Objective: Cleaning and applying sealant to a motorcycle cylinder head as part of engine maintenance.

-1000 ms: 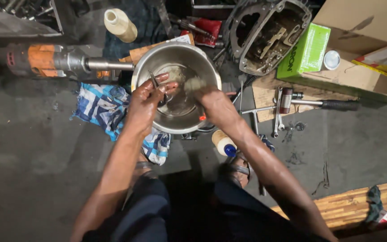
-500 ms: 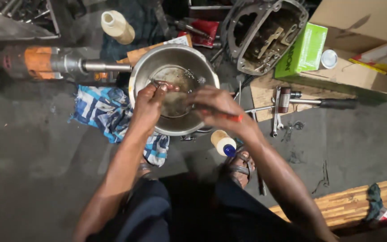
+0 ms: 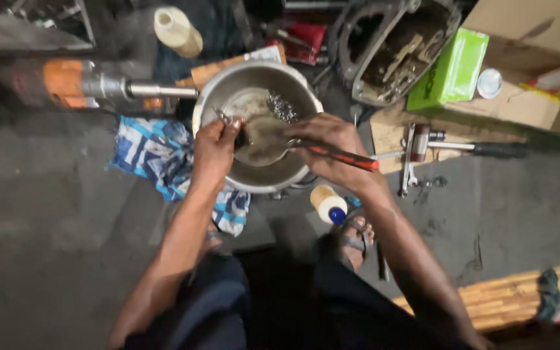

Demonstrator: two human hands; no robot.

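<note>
While the steel bowl (image 3: 257,126) sits on the floor between your knees, holding murky liquid and small metal parts, your left hand (image 3: 214,149) pinches a small part over it; your right hand (image 3: 332,146) grips a red-handled tool (image 3: 341,157), its tip hidden in the bowl.

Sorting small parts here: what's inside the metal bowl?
Inside the metal bowl lie murky liquid and small shiny metal bits. Both hands cover the bowl's near side, hiding anything beneath.

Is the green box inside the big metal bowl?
No, the green box lies on the floor to the right of the metal bowl, beside a cardboard box.
</note>
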